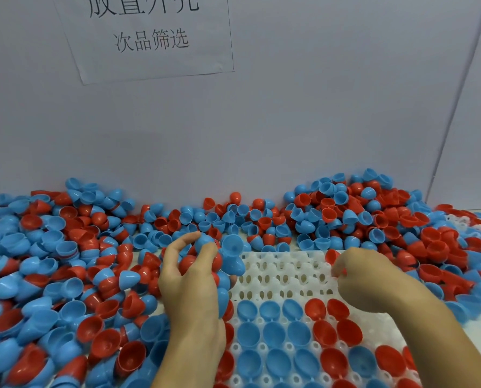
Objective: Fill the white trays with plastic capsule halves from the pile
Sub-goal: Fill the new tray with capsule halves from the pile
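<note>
Head view, left hand clutching capsule halves, right hand grip contents unclear

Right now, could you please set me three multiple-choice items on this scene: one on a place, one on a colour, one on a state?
1. Where does the white tray lie?
A. between the hands
B. left of both hands
C. on the wall

2. What colours are the capsule halves seated in the tray?
A. green and yellow
B. blue and red
C. all white

3. How are the tray's far rows?
A. full
B. covered by paper
C. empty

Key: 1 A, left hand and right hand flank it; 2 B, both colours fill near rows; 3 C, bare sockets show.
</note>
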`<control>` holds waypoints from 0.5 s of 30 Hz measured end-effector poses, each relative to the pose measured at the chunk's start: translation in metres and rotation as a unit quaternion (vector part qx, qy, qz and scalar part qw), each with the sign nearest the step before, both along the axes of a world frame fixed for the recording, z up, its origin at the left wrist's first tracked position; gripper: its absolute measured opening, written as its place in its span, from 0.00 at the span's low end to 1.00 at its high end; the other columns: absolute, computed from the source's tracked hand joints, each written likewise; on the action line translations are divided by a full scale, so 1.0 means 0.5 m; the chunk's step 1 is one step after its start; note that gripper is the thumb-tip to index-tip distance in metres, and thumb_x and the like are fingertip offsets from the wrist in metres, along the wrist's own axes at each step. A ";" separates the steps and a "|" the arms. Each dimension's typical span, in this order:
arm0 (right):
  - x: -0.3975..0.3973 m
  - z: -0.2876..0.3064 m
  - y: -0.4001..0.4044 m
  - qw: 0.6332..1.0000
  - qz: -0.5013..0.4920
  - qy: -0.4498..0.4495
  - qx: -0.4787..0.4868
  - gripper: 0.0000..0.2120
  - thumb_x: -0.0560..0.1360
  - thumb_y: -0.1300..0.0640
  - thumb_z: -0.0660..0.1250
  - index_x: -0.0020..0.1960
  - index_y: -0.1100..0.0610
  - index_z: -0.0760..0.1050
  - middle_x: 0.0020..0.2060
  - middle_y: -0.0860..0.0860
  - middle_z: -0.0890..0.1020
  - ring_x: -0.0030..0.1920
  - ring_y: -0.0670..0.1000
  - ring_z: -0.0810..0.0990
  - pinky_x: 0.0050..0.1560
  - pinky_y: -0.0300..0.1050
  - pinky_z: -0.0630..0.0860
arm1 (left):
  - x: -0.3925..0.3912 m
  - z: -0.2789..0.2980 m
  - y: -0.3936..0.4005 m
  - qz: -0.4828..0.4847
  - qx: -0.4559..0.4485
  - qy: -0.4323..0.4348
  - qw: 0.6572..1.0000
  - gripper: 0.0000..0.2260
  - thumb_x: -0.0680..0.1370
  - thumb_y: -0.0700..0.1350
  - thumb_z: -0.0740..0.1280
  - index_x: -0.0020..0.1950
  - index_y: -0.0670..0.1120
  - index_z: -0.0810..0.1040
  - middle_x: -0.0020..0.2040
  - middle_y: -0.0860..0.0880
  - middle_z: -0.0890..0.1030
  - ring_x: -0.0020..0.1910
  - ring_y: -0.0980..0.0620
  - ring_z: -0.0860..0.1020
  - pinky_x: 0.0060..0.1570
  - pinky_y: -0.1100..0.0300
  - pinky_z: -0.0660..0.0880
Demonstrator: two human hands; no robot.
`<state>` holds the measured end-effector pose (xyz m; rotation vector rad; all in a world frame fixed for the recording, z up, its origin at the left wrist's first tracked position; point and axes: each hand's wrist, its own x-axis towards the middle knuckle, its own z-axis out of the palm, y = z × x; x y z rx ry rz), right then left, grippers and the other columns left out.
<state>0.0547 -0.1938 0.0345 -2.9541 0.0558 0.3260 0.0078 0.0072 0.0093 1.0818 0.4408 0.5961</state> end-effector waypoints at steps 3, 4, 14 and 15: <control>0.004 -0.005 -0.008 0.999 -0.020 -0.028 0.003 0.06 0.75 0.64 0.61 0.41 0.56 0.70 0.39 0.51 0.73 0.39 0.50 0.72 0.35 0.41 0.69 | 0.000 -0.001 0.001 0.004 0.001 -0.002 1.000 0.10 0.75 0.41 0.73 0.46 0.58 0.82 0.47 0.48 0.82 0.44 0.44 0.82 0.47 0.42 0.82; 0.005 -0.004 -0.010 0.999 -0.025 -0.041 0.014 0.06 0.75 0.64 0.62 0.41 0.56 0.70 0.37 0.51 0.73 0.36 0.49 0.71 0.33 0.40 0.68 | 0.000 -0.002 0.001 0.003 0.002 -0.002 1.000 0.10 0.75 0.41 0.73 0.47 0.58 0.82 0.47 0.48 0.82 0.44 0.44 0.82 0.47 0.43 0.82; -0.025 0.049 0.015 0.943 0.055 -0.160 0.286 0.14 0.78 0.61 0.67 0.44 0.44 0.84 0.33 0.42 0.85 0.40 0.53 0.85 0.41 0.45 0.84 | 0.002 -0.005 -0.003 0.007 0.005 -0.008 1.000 0.10 0.75 0.42 0.73 0.46 0.59 0.81 0.49 0.41 0.83 0.43 0.40 0.83 0.46 0.39 0.82; -0.031 0.059 0.020 0.933 0.073 -0.153 0.316 0.14 0.78 0.60 0.67 0.43 0.42 0.83 0.35 0.40 0.85 0.41 0.51 0.86 0.45 0.45 0.84 | 0.002 -0.006 -0.004 0.010 0.005 -0.010 1.000 0.11 0.75 0.42 0.73 0.45 0.59 0.81 0.48 0.41 0.83 0.41 0.42 0.82 0.46 0.39 0.81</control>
